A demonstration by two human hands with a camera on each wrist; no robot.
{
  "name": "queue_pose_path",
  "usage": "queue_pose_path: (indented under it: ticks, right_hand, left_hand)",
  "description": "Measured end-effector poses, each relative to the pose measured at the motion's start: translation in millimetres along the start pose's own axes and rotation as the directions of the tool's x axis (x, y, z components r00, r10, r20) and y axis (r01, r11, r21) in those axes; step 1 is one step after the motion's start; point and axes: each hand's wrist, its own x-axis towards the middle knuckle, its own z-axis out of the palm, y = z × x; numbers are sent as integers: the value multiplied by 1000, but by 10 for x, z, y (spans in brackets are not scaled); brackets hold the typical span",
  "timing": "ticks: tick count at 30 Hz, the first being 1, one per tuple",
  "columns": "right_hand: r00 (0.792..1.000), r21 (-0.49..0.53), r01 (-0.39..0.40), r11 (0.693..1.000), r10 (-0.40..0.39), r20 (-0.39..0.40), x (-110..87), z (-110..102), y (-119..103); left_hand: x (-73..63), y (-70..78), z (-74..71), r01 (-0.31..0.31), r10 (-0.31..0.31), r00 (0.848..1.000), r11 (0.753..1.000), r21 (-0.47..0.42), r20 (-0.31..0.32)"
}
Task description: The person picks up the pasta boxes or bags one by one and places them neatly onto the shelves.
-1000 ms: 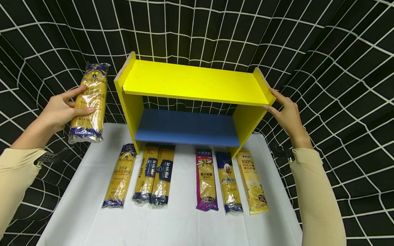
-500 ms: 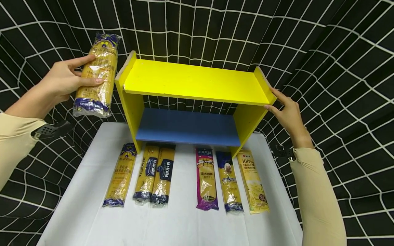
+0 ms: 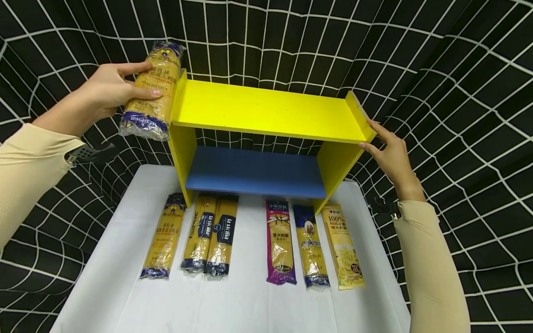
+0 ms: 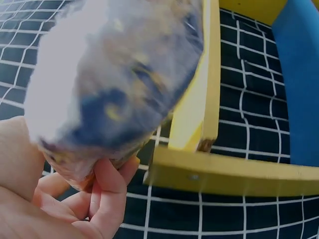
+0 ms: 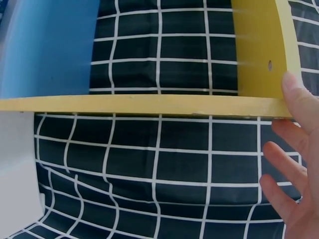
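My left hand (image 3: 109, 90) grips a clear bag of spaghetti (image 3: 156, 88) with blue ends, thumb across its front. The bag is raised and tilted, and overlaps the shelf's upper left end in the head view. In the left wrist view its crinkled end (image 4: 114, 99) hides much of the shelf's side. My right hand (image 3: 391, 155) holds the upper right corner of the two-tier shelf (image 3: 266, 111), thumb at the front and index finger along the side panel's top. The right wrist view shows the thumb (image 5: 299, 97) against the yellow side, the other fingers beyond it.
Below the shelf's blue lower board (image 3: 254, 171), several pasta packs lie on the white table (image 3: 245, 305): a matching spaghetti bag (image 3: 164, 238), two La Sicilia packs (image 3: 220, 238), a purple-edged pack (image 3: 281, 243), a blue-topped pack (image 3: 311, 247) and a cream pack (image 3: 342, 247). Black gridded cloth surrounds everything.
My left hand has lifted the spaghetti bag, then moved it right, from beside the shelf to its upper left end. My right hand stays on the shelf corner.
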Motion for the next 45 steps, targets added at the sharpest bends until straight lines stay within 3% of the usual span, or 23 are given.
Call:
queue_pose_path:
  ticks: [6, 14, 19, 27, 30, 38, 45]
  right_hand:
    - [1000, 7, 3, 1000, -3, -6, -2, 13, 7]
    - [1000, -2, 4, 1000, -4, -9, -2, 17, 7]
    - [1000, -2, 6, 1000, -6, -10, -1, 26, -1]
    - [1000, 3, 0, 1000, 0, -10, -12, 28, -13]
    - [1000, 1, -8, 1000, 8, -13, -18, 23, -11]
    - [1000, 3, -6, 1000, 6, -14, -17, 15, -27]
    - [1000, 5, -17, 1000, 17, -10, -24, 24, -38]
  left_hand:
    - [82, 140, 237, 13, -13, 1000, 999, 31, 7]
    - [190, 271, 481, 26, -31, 999, 989, 148, 28]
    - [289, 313, 569, 45, -51, 999, 973, 225, 20]
    - [387, 240, 611, 31, -34, 999, 939, 342, 3]
    - [397, 232, 612, -3, 4, 1000, 915, 403, 0]
    - [380, 250, 585, -90, 105, 994, 810, 579, 7]
    - [325, 247, 543, -128, 162, 987, 727, 675, 13]
